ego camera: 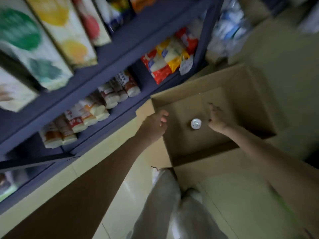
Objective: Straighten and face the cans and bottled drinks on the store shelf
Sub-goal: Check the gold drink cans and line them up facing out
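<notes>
- Cans/bottled drinks: only 1 in clear view, a lone can upright on floor of open cardboard box, silver top facing cam. Prob last one left to go up on shelf.
- Far left: tall juice cartons, 4 countable w/ fruit prints, more cut off at frame edge; stood faces-out in a row, so likely faced already. Blurred, no labels readable.
- Below, blue shelf: wrapped packs lying on their sides, ends toward aisle; approx 8–10, too blurred for exact count. Red/yellow bags piled further right, count unclear.
- Left hand on near-left wall of box, fingers curled over rim; looks like steadying or tilting box for access.
- Right hand inside box, just beside can, not clearly touching; fingers loosely bent, nothing pinched. Judged mid-reach for can.
- Far right top: shrink-wrapped water bottles, blurred, no count.
- 2 hands, 1 box, 1 can.
</notes>
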Action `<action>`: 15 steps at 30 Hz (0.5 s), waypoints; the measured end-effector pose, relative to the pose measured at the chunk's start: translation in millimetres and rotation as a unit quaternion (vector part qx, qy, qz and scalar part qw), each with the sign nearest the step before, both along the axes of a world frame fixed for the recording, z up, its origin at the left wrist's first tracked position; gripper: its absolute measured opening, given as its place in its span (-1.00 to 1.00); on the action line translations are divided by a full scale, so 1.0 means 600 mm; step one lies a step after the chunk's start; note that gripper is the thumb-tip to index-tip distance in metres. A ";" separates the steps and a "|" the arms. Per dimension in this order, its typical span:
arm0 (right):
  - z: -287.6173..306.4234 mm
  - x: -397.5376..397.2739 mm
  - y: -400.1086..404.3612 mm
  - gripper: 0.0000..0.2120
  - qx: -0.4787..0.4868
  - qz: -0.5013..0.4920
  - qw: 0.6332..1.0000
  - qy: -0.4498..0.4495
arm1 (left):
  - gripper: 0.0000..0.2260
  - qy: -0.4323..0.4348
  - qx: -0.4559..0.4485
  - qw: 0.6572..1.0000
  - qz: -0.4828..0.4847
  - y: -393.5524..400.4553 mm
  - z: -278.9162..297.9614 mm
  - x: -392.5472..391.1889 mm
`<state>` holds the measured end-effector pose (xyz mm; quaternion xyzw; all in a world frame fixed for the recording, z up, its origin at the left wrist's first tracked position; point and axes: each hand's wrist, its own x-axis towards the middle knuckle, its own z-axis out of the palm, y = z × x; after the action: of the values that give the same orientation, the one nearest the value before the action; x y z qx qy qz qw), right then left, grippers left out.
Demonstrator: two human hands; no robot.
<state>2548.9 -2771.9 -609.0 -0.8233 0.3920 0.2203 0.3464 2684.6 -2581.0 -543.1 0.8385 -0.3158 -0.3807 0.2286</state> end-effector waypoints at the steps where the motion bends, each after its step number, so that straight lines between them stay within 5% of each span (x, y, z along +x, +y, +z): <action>1: 0.083 0.007 -0.007 -0.33 -0.014 0.016 1.000 -0.014 | -0.70 -0.034 -0.024 0.999 0.015 0.002 0.064 0.005; 8: 0.731 0.117 0.033 -0.41 -0.097 0.118 0.954 -0.256 | -0.77 -0.273 -0.207 0.931 0.129 0.061 0.612 0.068; 15: 1.274 0.239 0.205 -0.38 -0.169 0.237 0.780 -0.554 | -0.69 -0.536 -0.347 0.762 0.110 0.221 1.103 0.172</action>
<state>2692.3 -2649.1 155.6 -0.9156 -0.0444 -0.2684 0.2961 2787.9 -2448.5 118.7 0.7979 -0.4034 0.2943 0.3378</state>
